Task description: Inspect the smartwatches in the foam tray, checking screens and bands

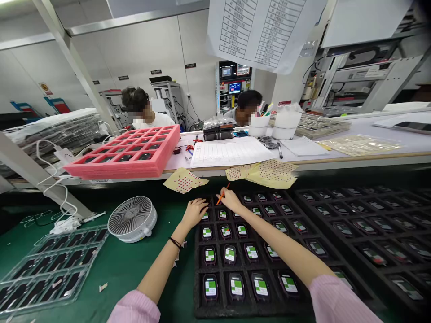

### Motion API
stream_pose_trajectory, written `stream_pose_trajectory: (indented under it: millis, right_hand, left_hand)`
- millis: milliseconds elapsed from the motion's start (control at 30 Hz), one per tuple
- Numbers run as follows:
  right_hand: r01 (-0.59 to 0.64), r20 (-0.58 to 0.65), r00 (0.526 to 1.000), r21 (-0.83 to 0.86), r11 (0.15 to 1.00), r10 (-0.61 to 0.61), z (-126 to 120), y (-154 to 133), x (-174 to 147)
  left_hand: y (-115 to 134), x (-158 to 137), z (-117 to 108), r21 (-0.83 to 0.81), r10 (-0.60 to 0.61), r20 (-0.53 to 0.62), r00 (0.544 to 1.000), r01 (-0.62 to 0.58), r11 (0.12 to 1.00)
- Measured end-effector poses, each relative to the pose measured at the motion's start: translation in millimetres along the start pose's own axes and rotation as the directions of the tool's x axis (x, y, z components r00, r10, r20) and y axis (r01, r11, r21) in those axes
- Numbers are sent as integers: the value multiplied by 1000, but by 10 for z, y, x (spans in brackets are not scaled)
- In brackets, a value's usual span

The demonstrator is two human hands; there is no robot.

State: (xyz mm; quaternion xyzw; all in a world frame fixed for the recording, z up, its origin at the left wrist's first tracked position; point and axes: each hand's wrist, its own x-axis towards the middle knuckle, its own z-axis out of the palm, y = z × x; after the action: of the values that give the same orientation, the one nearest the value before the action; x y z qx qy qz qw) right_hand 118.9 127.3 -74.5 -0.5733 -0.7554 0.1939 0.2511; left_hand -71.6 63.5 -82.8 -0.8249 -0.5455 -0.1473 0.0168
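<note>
My right hand (229, 200) grips a thin orange pen-like tool (220, 198) at the far end of a black foam tray (215, 309); its exact kind is too small to tell. Beside it, my left hand (194, 214) rests with fingers stretched out over the tray's far left corner, by a watch (205, 216). Rows of square-faced smartwatches sit in the tray's pockets, many with lit green and white screens, such as one smartwatch (210, 287) in the near left pocket. My right forearm covers some of the pockets.
A second black tray (323, 233) of watches stands at the right. On the left are a grey fan (133, 217) and a clear plastic tray (79, 269) of dark parts. A pink foam tray (148, 168) and paper sheets (232, 152) lie on the shelf. Two people sit beyond.
</note>
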Motion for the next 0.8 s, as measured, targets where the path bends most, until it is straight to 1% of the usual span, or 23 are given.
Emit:
stream_pose_trajectory:
  millis: [100,233,300,367,467,600,700,800]
  right_hand:
    - [-47,-50,998,-69,997,43,-227,208,-81]
    - [-186,-93,980,-146,972,174,-481,530,-146]
    - [-239,-80,970,-159,958,229,-525,651,-147]
    - [-265,-46,964,-148,953,261,-527,735,-124]
    - [-265,7,964,-94,960,267,-512,819,-58]
    - [-242,60,969,24,970,240,-494,900,2]
    - [-234,88,971,124,964,224,-465,944,9]
    - [-237,95,971,240,941,221,-459,971,7]
  left_hand:
    - [223,163,-37,-9,14,34,999,-14,1000]
    - [666,533,65,-24,64,127,990,-62,998]
    - [864,716,142,0,30,165,986,-30,1000]
    - [991,878,195,37,-43,197,980,36,999]
    - [1036,1078,201,69,-126,277,953,111,991]
    - [987,1266,156,39,-155,407,900,152,988]
    - [978,1321,167,-13,-187,413,891,211,977]
    - [973,1282,199,-114,-220,362,906,278,954]
